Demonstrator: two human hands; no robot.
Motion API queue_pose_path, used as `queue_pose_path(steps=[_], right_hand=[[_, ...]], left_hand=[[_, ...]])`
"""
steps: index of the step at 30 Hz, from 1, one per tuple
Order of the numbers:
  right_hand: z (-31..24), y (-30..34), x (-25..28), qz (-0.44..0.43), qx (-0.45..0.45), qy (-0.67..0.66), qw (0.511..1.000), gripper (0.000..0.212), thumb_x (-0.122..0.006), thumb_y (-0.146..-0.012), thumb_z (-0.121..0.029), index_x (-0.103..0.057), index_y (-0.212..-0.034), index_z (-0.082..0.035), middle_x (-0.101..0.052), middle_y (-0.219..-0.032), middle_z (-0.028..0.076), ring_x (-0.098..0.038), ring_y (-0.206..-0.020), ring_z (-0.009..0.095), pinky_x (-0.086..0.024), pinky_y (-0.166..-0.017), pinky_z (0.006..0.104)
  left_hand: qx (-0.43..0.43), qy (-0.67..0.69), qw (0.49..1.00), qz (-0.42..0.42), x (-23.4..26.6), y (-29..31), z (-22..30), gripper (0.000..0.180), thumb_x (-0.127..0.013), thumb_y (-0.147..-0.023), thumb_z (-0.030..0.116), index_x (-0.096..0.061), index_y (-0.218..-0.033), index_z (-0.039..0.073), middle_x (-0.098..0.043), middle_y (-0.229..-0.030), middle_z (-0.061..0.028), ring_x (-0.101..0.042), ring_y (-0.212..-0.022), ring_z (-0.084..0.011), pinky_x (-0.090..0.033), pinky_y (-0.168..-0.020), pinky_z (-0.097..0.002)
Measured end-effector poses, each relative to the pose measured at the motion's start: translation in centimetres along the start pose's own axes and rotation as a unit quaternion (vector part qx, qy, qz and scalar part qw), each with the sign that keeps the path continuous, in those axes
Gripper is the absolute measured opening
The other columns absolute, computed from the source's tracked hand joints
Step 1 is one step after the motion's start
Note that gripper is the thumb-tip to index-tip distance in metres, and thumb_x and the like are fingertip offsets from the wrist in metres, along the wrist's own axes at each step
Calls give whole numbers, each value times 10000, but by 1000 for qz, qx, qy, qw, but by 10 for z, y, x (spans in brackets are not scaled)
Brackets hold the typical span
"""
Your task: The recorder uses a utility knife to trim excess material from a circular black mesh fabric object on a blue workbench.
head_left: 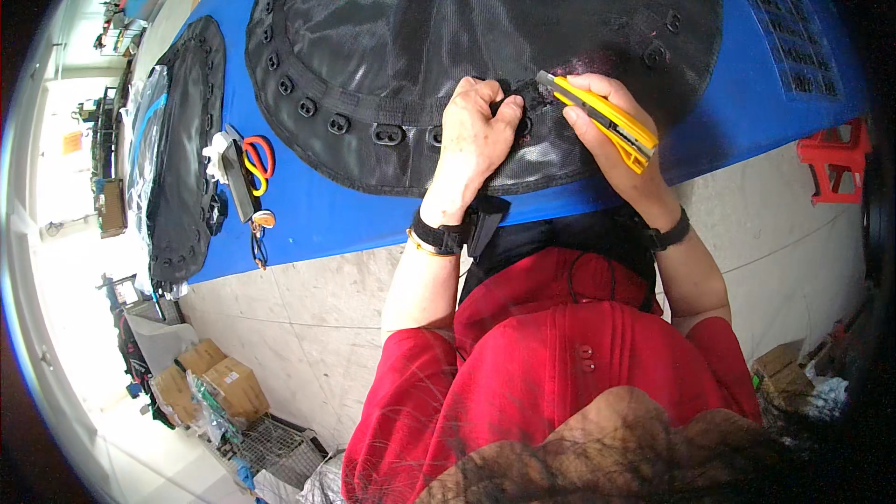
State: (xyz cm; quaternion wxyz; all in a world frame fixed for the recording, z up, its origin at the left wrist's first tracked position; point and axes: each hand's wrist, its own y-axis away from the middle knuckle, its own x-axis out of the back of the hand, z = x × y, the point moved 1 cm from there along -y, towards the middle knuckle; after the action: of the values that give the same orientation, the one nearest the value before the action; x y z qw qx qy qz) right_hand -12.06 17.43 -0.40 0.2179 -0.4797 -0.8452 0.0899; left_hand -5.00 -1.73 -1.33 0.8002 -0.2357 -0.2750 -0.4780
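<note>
A large black mesh sheet [373,37] with a rounded edge and a row of black plastic loops [338,123] lies over the blue table. On its near edge my left hand [481,135] is closed, fingers curled and pinching the sheet's band of material. My right hand [611,135] grips a yellow utility knife [616,121], its tip pointing up-left at the sheet just right of my left hand. Dark loose fibres [537,98] show on the sheet between the two hands. Whether the blade touches the material I cannot tell.
The blue table [317,224] carries another black looped sheet [182,159] at the left, red-and-yellow-handled scissors [257,166] and a small orange-and-white item [264,219]. A red stool [833,163] stands at the right. Cardboard boxes [233,387] sit on the floor lower left.
</note>
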Motion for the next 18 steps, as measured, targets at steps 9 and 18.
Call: queue_pose_path(steps=[9, 18], right_hand=[[5, 2, -2, 7, 10, 3, 1000, 255, -676, -912, -51, -633, -1161, -19, -690, -1115, 122, -675, -1044, 218, -517, -938, 330], [4, 8, 6, -10, 34, 40, 999, 209, -669, -892, -41, -635, -1098, -27, -681, -1046, 118, -682, -966, 239, -529, -874, 332]], left_hand=[[8, 19, 1000, -14, 1, -3, -2, 296, -760, -854, 219, -609, -768, -21, -585, -806, -175, -592, -771, -310, -464, -715, -403], [16, 8, 1000, -19, 4, -3, -1, 298, -764, -846, 230, -614, -779, -20, -596, -817, -181, -597, -770, -325, -467, -717, -408]])
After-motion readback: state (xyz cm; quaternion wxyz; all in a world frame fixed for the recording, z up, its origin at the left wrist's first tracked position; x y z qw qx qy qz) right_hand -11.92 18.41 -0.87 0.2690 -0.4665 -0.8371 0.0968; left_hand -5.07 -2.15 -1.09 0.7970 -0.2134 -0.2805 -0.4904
